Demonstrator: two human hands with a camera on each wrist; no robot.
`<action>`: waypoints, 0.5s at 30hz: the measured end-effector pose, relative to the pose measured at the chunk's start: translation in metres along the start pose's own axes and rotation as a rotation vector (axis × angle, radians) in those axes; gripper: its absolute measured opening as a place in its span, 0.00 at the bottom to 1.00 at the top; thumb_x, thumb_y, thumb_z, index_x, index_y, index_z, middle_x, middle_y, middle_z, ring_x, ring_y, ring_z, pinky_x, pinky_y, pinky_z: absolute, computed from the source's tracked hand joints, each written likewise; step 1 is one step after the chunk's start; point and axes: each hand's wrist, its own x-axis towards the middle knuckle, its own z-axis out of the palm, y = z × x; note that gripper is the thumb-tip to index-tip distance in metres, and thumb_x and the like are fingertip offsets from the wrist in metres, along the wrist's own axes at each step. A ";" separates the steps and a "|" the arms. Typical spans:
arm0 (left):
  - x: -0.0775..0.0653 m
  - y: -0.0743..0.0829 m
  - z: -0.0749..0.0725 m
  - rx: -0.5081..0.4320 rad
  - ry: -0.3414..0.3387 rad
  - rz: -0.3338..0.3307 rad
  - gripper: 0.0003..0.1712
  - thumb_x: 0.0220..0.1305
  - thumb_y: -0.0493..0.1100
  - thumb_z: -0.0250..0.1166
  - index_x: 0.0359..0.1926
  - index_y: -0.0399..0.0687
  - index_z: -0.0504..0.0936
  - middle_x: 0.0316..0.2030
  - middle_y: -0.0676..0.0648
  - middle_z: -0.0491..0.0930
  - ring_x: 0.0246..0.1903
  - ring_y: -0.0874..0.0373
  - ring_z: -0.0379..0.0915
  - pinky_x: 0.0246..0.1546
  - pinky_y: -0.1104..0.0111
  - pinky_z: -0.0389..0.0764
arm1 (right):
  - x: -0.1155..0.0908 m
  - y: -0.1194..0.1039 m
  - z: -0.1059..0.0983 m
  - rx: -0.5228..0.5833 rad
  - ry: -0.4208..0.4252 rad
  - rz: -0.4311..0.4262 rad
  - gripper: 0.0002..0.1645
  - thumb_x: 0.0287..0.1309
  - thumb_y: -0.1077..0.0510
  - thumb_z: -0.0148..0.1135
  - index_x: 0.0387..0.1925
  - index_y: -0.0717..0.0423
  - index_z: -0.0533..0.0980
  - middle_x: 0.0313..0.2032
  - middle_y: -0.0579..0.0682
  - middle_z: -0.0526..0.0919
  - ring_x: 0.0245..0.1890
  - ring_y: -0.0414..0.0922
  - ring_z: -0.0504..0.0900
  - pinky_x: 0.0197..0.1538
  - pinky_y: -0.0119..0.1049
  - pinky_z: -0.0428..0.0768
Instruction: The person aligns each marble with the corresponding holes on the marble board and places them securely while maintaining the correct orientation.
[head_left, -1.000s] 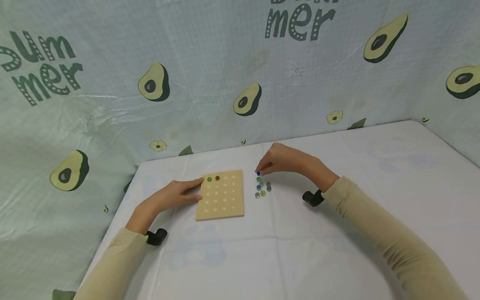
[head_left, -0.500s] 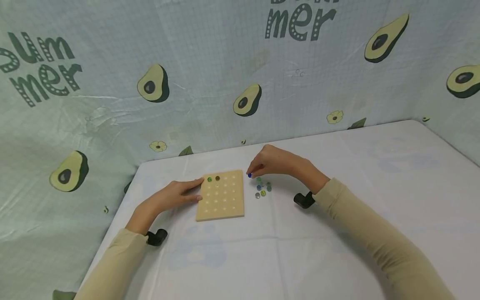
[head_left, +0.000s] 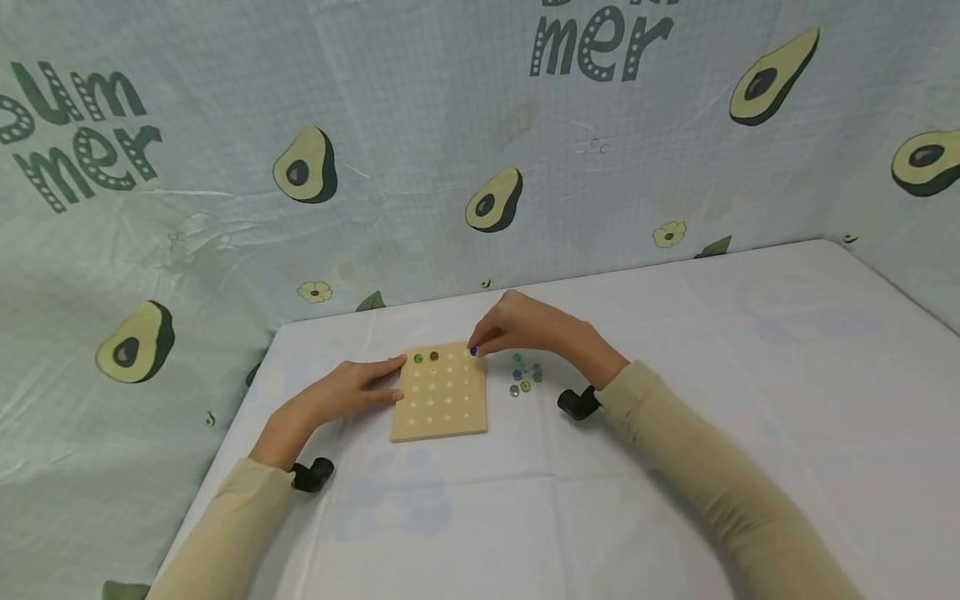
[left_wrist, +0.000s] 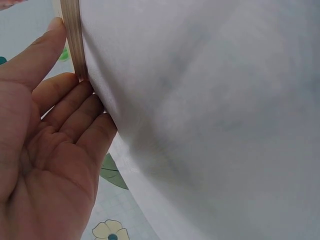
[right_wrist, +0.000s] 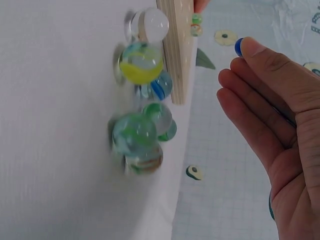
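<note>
A pale wooden board (head_left: 438,428) with rows of round hollows lies on the table. A green marble (head_left: 417,358) and a brownish marble (head_left: 433,356) sit in hollows of its far row, toward the left. My left hand (head_left: 348,393) touches the board's left edge with fingers and thumb spread apart. Thumb and fingertips of my right hand (head_left: 521,323) pinch a dark blue marble (right_wrist: 239,47), over the board's far right corner in the head view.
Several loose glass marbles lie in a cluster right of the board, among them a yellow-swirled marble (right_wrist: 141,62) and a clear marble (head_left: 514,390). A white cloth (head_left: 495,517) covers the table. Behind it hangs an avocado-print sheet (head_left: 405,125).
My right hand has carried the blue marble leftward from beside the cluster to over the board's far right corner. The left hand and the board have stayed put.
</note>
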 end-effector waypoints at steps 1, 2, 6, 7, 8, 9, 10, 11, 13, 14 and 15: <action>0.000 0.000 0.000 0.001 -0.001 0.000 0.44 0.72 0.61 0.62 0.79 0.50 0.58 0.75 0.39 0.61 0.74 0.37 0.56 0.69 0.42 0.63 | 0.001 0.000 0.001 0.003 0.002 0.000 0.09 0.60 0.60 0.73 0.43 0.56 0.89 0.40 0.45 0.91 0.40 0.33 0.88 0.43 0.25 0.83; 0.000 0.001 0.000 0.002 -0.002 0.001 0.44 0.72 0.61 0.62 0.79 0.49 0.58 0.75 0.38 0.61 0.74 0.37 0.56 0.69 0.42 0.63 | 0.003 0.001 0.003 0.005 0.003 -0.001 0.09 0.60 0.60 0.73 0.43 0.56 0.89 0.40 0.45 0.91 0.39 0.33 0.88 0.43 0.25 0.83; 0.000 0.001 -0.001 0.006 -0.003 -0.001 0.44 0.72 0.62 0.61 0.79 0.49 0.59 0.75 0.39 0.62 0.73 0.38 0.57 0.69 0.43 0.63 | 0.010 0.005 0.009 -0.001 0.002 -0.003 0.09 0.60 0.59 0.73 0.43 0.55 0.89 0.40 0.45 0.91 0.38 0.32 0.87 0.42 0.24 0.82; 0.000 0.001 0.000 0.006 -0.002 -0.003 0.43 0.72 0.62 0.61 0.79 0.49 0.59 0.75 0.39 0.62 0.73 0.38 0.57 0.69 0.43 0.64 | 0.012 0.006 0.011 -0.002 0.001 -0.002 0.10 0.60 0.59 0.73 0.43 0.55 0.89 0.40 0.45 0.91 0.38 0.31 0.87 0.42 0.23 0.82; 0.001 0.001 0.000 0.006 -0.002 -0.006 0.43 0.72 0.62 0.61 0.79 0.50 0.59 0.75 0.39 0.62 0.73 0.38 0.57 0.69 0.43 0.64 | 0.014 0.007 0.012 -0.002 -0.001 0.003 0.10 0.60 0.59 0.73 0.43 0.55 0.89 0.40 0.44 0.91 0.38 0.31 0.87 0.42 0.23 0.82; 0.001 0.001 0.000 0.008 -0.002 -0.005 0.43 0.72 0.61 0.61 0.79 0.49 0.59 0.75 0.39 0.62 0.73 0.38 0.57 0.69 0.43 0.64 | 0.016 0.007 0.013 -0.003 -0.001 0.005 0.10 0.61 0.59 0.73 0.44 0.55 0.89 0.40 0.44 0.91 0.39 0.32 0.87 0.42 0.24 0.82; 0.001 0.001 0.000 0.009 -0.002 -0.004 0.43 0.72 0.62 0.61 0.79 0.49 0.59 0.75 0.38 0.62 0.73 0.37 0.58 0.69 0.43 0.64 | 0.018 0.007 0.014 -0.006 -0.002 0.008 0.10 0.61 0.58 0.73 0.44 0.55 0.89 0.40 0.44 0.91 0.39 0.32 0.87 0.42 0.24 0.82; 0.001 0.001 0.000 0.012 -0.002 -0.001 0.43 0.72 0.62 0.61 0.79 0.49 0.59 0.74 0.38 0.62 0.73 0.37 0.58 0.69 0.43 0.64 | 0.019 0.007 0.015 -0.011 -0.004 0.014 0.10 0.61 0.58 0.73 0.44 0.55 0.89 0.41 0.44 0.91 0.39 0.32 0.87 0.43 0.24 0.82; 0.001 0.002 0.000 0.008 -0.002 -0.004 0.43 0.72 0.62 0.61 0.79 0.49 0.59 0.74 0.38 0.62 0.73 0.37 0.58 0.69 0.43 0.64 | 0.022 0.007 0.015 -0.017 -0.005 0.030 0.11 0.62 0.58 0.72 0.45 0.55 0.89 0.41 0.45 0.91 0.40 0.33 0.87 0.44 0.24 0.82; 0.001 0.002 0.000 0.006 -0.001 -0.004 0.43 0.72 0.62 0.61 0.79 0.49 0.59 0.74 0.38 0.62 0.73 0.37 0.58 0.69 0.43 0.64 | 0.024 0.007 0.016 -0.020 -0.006 0.040 0.11 0.62 0.58 0.72 0.45 0.55 0.89 0.41 0.45 0.91 0.40 0.33 0.87 0.44 0.24 0.82; 0.001 0.002 0.000 0.011 0.000 0.004 0.43 0.72 0.62 0.61 0.79 0.48 0.59 0.74 0.37 0.62 0.73 0.37 0.58 0.69 0.42 0.65 | 0.025 0.007 0.016 -0.026 -0.006 0.049 0.11 0.62 0.58 0.72 0.45 0.55 0.89 0.41 0.45 0.91 0.40 0.33 0.87 0.44 0.24 0.82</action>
